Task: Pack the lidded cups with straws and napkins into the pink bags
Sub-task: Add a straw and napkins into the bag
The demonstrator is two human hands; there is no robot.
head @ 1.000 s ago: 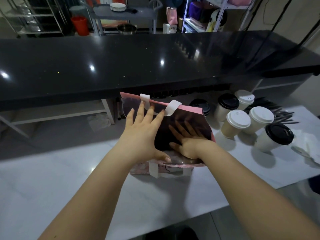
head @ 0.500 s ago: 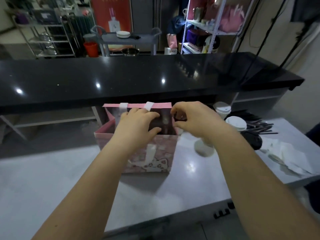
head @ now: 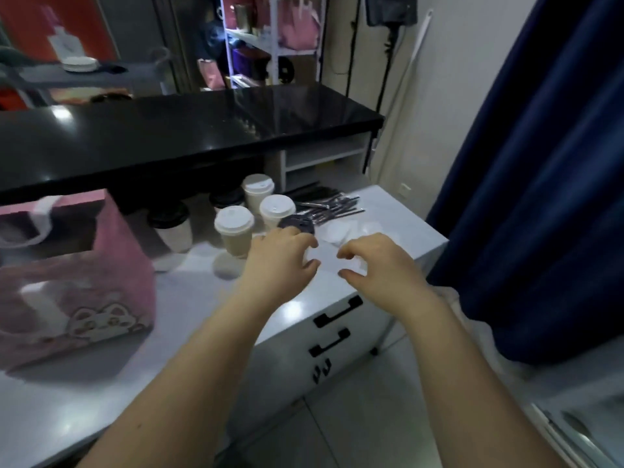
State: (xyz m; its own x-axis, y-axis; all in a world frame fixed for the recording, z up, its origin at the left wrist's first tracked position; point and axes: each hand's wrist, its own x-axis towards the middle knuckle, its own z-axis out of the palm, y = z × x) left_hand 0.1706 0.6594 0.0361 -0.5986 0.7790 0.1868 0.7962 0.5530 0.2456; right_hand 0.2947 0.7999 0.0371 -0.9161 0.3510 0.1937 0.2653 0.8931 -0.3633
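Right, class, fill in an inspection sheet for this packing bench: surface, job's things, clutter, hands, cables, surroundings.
Surface: glossy white counter, with drawers in its front.
Job's things: pink bag stands open at the left. Six lidded cups, three with white lids and three with black. Black straws and white napkins lie beyond the hands.
Clutter: nothing seen.
Hands: left hand is curled by a black-lidded cup, grip unclear. Right hand is loosely curled above the napkins, holding nothing.
Cables: black cables hang down the back wall.
Surroundings: black counter behind, shelf rack, dark blue curtain at right.
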